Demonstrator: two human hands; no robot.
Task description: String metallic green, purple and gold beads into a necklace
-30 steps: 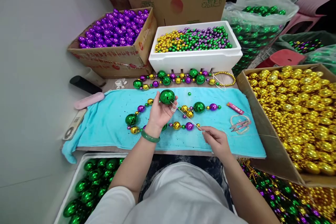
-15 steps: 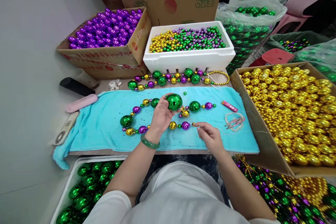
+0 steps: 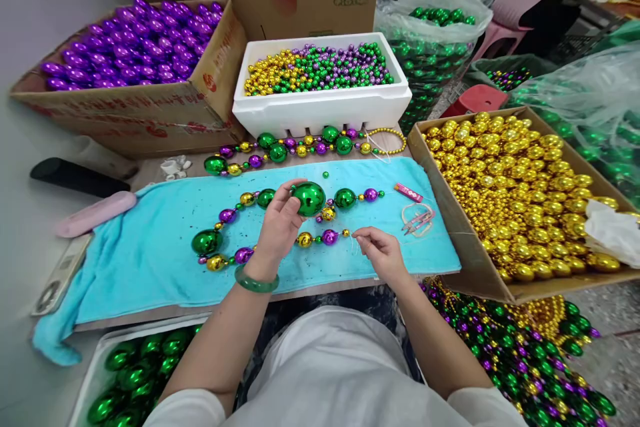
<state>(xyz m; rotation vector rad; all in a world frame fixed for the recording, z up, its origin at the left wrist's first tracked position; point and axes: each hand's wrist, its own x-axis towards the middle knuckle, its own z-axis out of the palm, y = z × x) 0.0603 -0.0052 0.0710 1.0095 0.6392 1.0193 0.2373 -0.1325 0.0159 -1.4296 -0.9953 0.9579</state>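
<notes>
My left hand [image 3: 277,227], with a green bangle on the wrist, has its fingers closed round a large green ball [image 3: 309,199] just above the turquoise towel [image 3: 145,250]. A strand of green, gold and purple beads [image 3: 223,240] loops over the towel beside it. My right hand [image 3: 379,252] is pinched on a thin needle or thread end near the strand's small beads [image 3: 330,237]; the needle itself is hard to make out.
A white foam box of small mixed beads [image 3: 320,107] stands behind, a box of purple balls [image 3: 130,80] at left, a box of gold balls [image 3: 505,187] at right, green balls [image 3: 135,373] in a tray near me. A finished strand [image 3: 300,147], small snips [image 3: 417,220] and a pink case [image 3: 95,213] lie around.
The green ball has slid down the needle toward the strand as my left hand moved right. My right hand drew in closer. My head turned right, shifting everything leftward.
</notes>
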